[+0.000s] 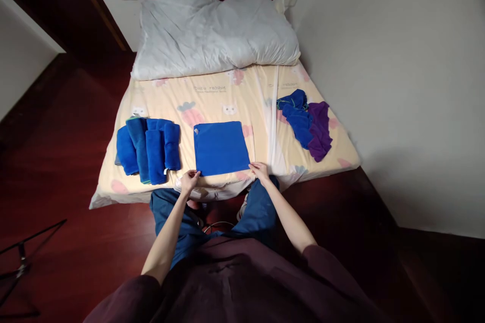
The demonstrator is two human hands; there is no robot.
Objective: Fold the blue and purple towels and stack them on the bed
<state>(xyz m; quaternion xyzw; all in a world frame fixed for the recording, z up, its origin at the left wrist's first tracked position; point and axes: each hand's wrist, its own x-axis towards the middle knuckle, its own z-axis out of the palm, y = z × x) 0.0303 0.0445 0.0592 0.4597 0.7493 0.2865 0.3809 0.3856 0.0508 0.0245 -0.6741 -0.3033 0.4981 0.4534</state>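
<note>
A blue cloth lies flat and square on the pale yellow printed bed sheet, near the bed's front edge. My left hand pinches its near left corner, fingers closed on the fabric. Its near right corner is held by my right hand, fingers curled on the edge. Left of the cloth lie several rolled or folded blue towels side by side. At the right of the bed sits a loose heap of blue cloths with a purple cloth against it.
A rumpled white duvet covers the head of the bed. A white wall runs along the bed's right side. Dark red wooden floor lies to the left, with a black stand's legs at the lower left.
</note>
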